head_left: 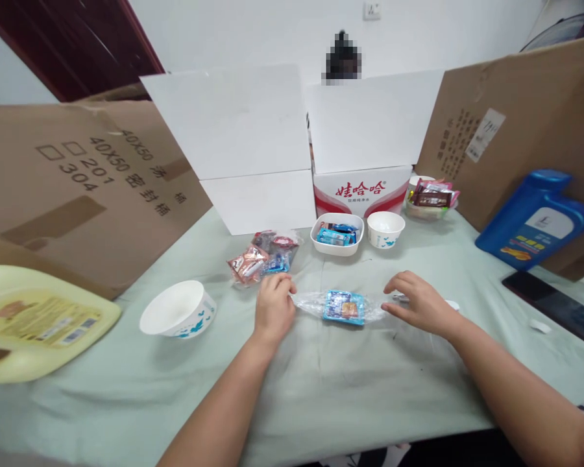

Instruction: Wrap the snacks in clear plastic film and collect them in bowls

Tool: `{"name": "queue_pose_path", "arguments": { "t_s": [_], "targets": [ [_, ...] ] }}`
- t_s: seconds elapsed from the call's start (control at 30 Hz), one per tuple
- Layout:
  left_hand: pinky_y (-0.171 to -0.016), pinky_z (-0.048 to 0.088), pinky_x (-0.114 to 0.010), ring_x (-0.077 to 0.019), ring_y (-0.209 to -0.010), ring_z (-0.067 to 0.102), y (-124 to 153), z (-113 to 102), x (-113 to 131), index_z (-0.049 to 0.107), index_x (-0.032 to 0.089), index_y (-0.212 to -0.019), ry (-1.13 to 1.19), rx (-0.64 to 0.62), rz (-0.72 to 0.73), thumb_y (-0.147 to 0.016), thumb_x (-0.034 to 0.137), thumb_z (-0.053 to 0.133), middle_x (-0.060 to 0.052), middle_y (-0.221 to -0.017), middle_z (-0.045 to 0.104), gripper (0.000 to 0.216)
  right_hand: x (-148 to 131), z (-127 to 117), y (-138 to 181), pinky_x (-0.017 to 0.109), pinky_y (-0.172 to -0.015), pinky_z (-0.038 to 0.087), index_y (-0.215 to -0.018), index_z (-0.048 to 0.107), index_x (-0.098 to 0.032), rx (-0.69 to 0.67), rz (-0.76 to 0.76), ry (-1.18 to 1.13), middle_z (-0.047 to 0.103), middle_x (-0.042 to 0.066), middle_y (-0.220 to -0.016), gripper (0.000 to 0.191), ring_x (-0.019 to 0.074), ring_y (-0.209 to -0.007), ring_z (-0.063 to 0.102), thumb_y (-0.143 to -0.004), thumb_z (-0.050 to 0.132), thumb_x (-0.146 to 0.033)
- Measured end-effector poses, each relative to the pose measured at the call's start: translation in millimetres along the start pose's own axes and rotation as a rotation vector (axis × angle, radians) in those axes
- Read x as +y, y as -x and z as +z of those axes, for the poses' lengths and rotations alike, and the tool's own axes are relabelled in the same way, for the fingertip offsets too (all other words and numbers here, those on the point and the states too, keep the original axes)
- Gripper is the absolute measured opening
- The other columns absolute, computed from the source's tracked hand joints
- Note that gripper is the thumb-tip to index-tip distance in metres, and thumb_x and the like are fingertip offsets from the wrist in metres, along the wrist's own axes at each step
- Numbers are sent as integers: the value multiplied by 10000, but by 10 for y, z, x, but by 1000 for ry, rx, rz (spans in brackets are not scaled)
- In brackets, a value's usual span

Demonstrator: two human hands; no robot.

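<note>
Left hand [274, 305] curled shut, pinching left end of clear bag [311, 303]; bag lies flat on worktop [321, 383], centre, between both hands, blue packet [344, 307] inside. Right hand [416, 301] half open, fingertips resting on bag's right end, no firm grip visible. Left: white paper bowl [178, 310]. Behind left hand: snack pile [263, 256]. Further back: white dish [337, 233] with blue packets, small bowl [385, 228], red-white carton [363, 188].

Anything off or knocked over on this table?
Yes. The white paper bowl left of the left hand, which pinches the clear bag, looks tipped over; the yellow jug at the left edge lies flat; the blue jug leans on cardboard.
</note>
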State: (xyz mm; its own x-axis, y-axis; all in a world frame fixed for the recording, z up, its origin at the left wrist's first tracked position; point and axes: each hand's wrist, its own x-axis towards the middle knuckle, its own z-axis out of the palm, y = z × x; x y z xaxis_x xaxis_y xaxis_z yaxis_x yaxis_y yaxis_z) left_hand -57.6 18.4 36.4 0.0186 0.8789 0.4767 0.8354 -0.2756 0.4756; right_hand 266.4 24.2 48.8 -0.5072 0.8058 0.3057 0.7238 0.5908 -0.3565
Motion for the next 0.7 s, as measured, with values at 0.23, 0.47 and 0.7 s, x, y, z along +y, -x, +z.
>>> {"name": "queue_pose_path", "arguments": {
  "t_s": [0.23, 0.47, 0.7],
  "targets": [
    [-906, 445, -378, -235, -1058, 552, 120, 239, 114, 583, 219, -1181, -64, -349, 298, -857, 144, 522, -76, -1126, 637, 338, -173, 307, -8, 378, -842, 516, -1171, 596, -198, -110, 14, 42, 645, 107, -1095, 304, 248, -1018, 614, -878, 570, -274],
    [-819, 414, -355, -215, -900, 559, 107, 151, 173, 658, 212, -885, -128, -276, 302, -877, 144, 526, -48, -867, 648, 148, -160, 252, -23, 342, -736, 515, -936, 648, -200, 49, -56, 91, 641, 96, -966, 207, 212, -872, 619, -917, 444, -175],
    [-832, 410, -330, -189, -873, 559, 129, -198, 349, 586, 193, -805, -74, -331, 421, -850, 81, 469, -33, -847, 632, 169, -294, 20, 69, 404, -893, 465, -878, 550, -212, 74, -260, -23, 629, 104, -1160, 154, 228, -1091, 565, -867, 450, -96]
  ]
}}
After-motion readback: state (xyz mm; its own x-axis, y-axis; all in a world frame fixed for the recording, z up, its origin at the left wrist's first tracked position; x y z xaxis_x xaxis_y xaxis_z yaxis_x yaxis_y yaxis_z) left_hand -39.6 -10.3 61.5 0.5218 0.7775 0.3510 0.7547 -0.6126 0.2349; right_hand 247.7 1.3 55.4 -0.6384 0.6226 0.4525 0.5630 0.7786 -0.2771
